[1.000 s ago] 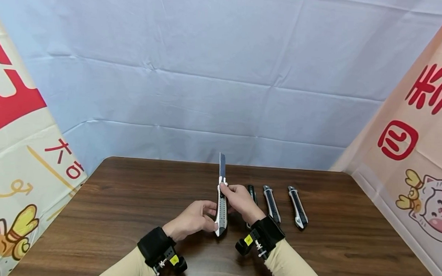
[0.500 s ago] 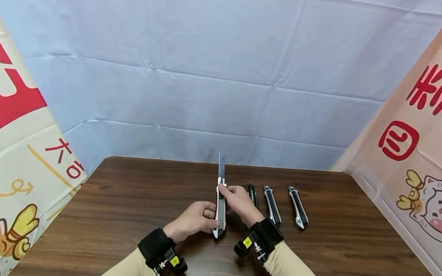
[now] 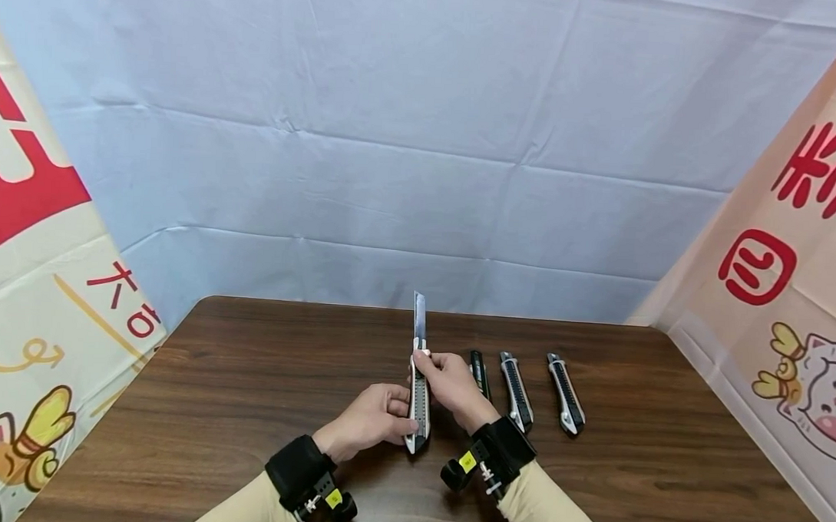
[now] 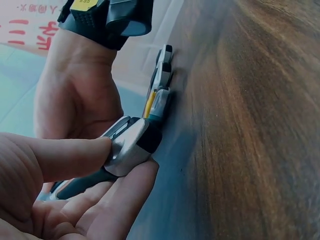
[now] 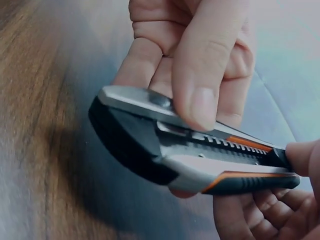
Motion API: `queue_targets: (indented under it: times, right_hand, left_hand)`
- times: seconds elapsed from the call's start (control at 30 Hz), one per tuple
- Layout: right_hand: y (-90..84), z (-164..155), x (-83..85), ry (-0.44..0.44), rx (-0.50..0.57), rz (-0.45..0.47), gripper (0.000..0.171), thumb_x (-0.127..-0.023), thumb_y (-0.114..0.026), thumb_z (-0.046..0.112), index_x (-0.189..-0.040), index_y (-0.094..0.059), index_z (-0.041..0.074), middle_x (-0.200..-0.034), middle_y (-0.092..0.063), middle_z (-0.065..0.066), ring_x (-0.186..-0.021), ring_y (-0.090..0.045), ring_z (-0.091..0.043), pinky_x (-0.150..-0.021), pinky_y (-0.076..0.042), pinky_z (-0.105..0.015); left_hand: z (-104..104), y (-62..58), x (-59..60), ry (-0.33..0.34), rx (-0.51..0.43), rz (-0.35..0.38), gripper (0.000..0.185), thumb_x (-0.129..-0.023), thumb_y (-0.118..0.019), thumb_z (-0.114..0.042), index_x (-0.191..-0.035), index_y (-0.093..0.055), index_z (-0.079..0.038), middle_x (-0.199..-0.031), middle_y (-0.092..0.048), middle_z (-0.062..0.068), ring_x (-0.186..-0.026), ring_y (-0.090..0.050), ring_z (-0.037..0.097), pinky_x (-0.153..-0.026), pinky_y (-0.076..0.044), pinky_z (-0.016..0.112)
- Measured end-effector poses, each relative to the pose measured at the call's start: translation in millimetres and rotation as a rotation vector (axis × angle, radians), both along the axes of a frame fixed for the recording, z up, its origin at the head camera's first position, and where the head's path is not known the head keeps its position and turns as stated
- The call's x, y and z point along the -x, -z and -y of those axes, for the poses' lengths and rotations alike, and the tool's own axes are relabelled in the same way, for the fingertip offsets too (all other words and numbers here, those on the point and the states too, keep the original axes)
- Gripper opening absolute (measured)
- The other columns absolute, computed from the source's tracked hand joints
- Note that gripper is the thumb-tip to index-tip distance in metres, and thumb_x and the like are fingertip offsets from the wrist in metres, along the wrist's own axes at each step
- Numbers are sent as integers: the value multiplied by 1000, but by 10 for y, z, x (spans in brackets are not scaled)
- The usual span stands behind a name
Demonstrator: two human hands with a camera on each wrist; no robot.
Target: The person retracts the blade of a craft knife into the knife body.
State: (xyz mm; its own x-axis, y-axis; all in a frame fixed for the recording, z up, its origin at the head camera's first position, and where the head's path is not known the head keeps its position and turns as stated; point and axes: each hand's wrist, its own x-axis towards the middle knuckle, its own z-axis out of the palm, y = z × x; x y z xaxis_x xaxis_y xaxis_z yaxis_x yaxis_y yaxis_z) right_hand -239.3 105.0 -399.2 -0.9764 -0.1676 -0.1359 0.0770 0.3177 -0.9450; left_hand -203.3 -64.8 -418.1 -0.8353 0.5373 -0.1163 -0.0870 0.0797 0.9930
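- Both hands are on one utility knife (image 3: 419, 395): left hand (image 3: 371, 419) has its grip pinched round the butt end, thumb on top and fingers curled underneath, while right hand (image 3: 451, 383) wraps the body further up with the thumb tip on the slider. Knife is held just above the bench (image 3: 247, 409), near the middle, blade end pointing away.
- From the right wrist view you get the notched slider track, an orange stripe along the handle and the metal end cap. No brand readable there.
- Step in hand, I'd say: working the slider with the blade (image 3: 419, 316) run well out. Looks like the next move needs the thumb to push or pull that slider along the track while the left pinch keeps the butt steady, fingers clear of the edge.
- Both wrists carry black straps with camera mounts and small yellow stickers (image 3: 469, 462); print too small to read.
- Just right of the hands, three more knives (image 3: 516, 390) lie side by side on the bench, blades in as far as I can tell.
- Far side: wrinkled pale blue backdrop (image 3: 422, 138). Banners left and right have red Chinese characters, cut off; the right banner (image 3: 790, 305) shows 四 in a rounded box and a cartoon cat.
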Motion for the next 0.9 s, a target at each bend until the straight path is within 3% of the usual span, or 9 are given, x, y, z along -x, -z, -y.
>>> queue_targets:
  times: [0.47, 0.63, 0.9]
  right_hand:
    - [14, 8, 24, -4, 22, 0, 40, -104, -47, 32, -113, -64, -3, -100, -70, -12, -79, -56, -13, -67, -44, -25]
    - [19, -1, 29, -15, 54, 0, 38, -105, -46, 29, -112, -63, -5, -95, -67, -11, -77, -57, -13, -66, -47, -25]
    - [44, 14, 35, -1, 27, -1, 37, -104, -48, 29, -114, -64, -3, -99, -69, -12, -84, -59, -13, -71, -46, -25]
  left_hand:
    - [-18, -6, 1, -2, 47, -59, 34, -91, -58, 1, -122, -49, 11, -102, -71, 19, -85, -68, 13, -77, -61, 32]
    - [-28, -14, -15, 5, 35, -35, 38, -93, -56, 0, -127, -44, 10, -104, -69, 15, -89, -66, 15, -80, -60, 34]
    - [-36, -7, -8, 4, 21, -20, 39, -92, -56, 3, -127, -43, 13, -107, -69, 21, -89, -67, 17, -76, -61, 35]
